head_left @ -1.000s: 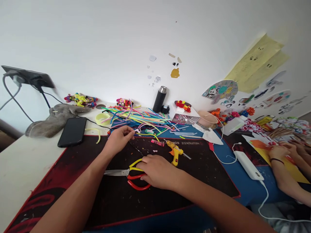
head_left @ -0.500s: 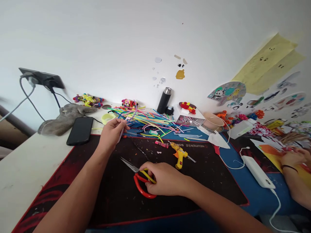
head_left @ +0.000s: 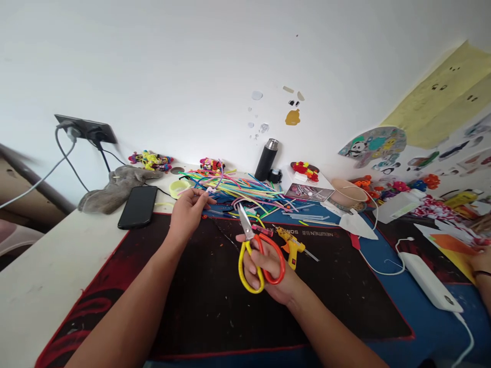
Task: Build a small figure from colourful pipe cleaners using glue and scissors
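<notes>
My right hand point(head_left: 283, 286) is turned palm up and closed around scissors point(head_left: 246, 224) with one red and one yellow handle loop. Their blades point up and away from me, close together. My left hand point(head_left: 187, 210) pinches a small white piece with a purple pipe cleaner point(head_left: 221, 176) rising from it; the fingers partly hide it. Just beyond that hand lies a pile of colourful pipe cleaners point(head_left: 253, 190). A yellow glue gun point(head_left: 293, 248) rests on the black mat point(head_left: 215, 317), right beside the scissors hand.
A phone point(head_left: 138, 207) and a grey plush toy point(head_left: 115, 191) lie at left, near a roll of tape point(head_left: 179, 189). A black thermos point(head_left: 266, 161) stands by the wall. To the right are a white power strip point(head_left: 433, 281) with cords and another person's arm point(head_left: 482, 268).
My right hand has lifted and turned over, swinging the scissors from pointing left over the mat to pointing up. The view has shifted slightly left; my left hand keeps its pinch.
</notes>
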`<move>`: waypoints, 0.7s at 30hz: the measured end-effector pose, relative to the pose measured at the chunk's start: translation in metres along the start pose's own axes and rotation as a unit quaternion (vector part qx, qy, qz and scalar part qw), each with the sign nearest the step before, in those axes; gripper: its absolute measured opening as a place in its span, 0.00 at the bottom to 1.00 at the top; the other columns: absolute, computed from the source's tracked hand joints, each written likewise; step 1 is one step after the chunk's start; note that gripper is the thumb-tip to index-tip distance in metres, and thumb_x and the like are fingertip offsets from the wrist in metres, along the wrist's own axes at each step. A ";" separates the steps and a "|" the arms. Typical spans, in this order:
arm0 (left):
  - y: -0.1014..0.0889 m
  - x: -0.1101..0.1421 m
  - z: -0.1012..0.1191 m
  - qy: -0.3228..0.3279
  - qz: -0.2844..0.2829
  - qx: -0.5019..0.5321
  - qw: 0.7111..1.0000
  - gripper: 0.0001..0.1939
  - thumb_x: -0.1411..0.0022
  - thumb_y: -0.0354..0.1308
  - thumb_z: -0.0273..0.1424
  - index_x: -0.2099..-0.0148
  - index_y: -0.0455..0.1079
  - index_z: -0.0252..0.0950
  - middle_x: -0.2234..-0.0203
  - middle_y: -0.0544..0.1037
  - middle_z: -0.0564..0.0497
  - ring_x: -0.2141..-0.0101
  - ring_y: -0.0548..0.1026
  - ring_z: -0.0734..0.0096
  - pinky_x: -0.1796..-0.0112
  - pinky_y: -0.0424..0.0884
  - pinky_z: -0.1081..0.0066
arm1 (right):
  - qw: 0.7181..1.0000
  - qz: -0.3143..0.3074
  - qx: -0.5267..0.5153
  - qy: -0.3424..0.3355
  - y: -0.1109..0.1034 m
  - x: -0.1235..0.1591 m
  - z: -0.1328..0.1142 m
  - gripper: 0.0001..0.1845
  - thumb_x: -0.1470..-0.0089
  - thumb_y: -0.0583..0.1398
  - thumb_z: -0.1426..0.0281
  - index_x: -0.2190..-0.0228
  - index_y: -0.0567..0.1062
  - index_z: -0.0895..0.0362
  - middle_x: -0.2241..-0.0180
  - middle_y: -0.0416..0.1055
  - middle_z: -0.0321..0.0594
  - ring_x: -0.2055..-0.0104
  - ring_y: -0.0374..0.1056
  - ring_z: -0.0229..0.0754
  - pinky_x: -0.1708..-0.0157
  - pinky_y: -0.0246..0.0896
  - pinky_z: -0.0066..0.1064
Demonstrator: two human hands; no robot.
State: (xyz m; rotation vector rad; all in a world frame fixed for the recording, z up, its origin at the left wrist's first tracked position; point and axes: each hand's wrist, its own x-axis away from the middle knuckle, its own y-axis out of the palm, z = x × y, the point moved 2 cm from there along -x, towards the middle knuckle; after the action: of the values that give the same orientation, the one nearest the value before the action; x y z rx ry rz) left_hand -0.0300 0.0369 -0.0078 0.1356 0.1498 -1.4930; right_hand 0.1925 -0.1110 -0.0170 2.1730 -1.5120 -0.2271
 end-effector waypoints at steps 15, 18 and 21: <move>0.007 0.012 0.013 0.049 -0.017 -0.124 0.991 0.13 0.35 0.61 0.44 0.66 0.72 0.40 0.78 0.72 0.56 0.76 0.68 0.69 0.71 0.63 0.69 | 0.992 -0.049 0.090 0.077 0.008 -0.030 0.011 0.38 0.45 0.73 0.45 0.44 0.71 0.54 0.61 0.83 0.44 0.66 0.82 0.46 0.66 0.70 0.33; 0.007 0.012 0.011 0.027 -0.032 -0.096 0.995 0.14 0.37 0.63 0.45 0.66 0.72 0.40 0.77 0.71 0.55 0.76 0.67 0.70 0.72 0.61 0.69 | 0.990 -0.044 0.099 0.089 0.011 -0.035 0.009 0.40 0.48 0.74 0.44 0.44 0.71 0.54 0.62 0.83 0.43 0.67 0.81 0.44 0.66 0.70 0.32; 0.008 0.012 0.011 0.004 -0.048 -0.055 0.997 0.14 0.39 0.64 0.45 0.66 0.72 0.40 0.77 0.71 0.55 0.76 0.66 0.70 0.72 0.60 0.69 | 0.988 -0.035 0.118 0.098 0.012 -0.038 0.006 0.41 0.48 0.73 0.41 0.44 0.72 0.54 0.63 0.83 0.41 0.69 0.81 0.43 0.69 0.70 0.31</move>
State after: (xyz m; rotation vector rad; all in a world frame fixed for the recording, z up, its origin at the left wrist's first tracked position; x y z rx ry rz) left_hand -0.0205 0.0239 0.0006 0.0447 0.2474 -1.5771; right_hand 0.1660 -0.0815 -0.0220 2.3546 -1.4146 0.1471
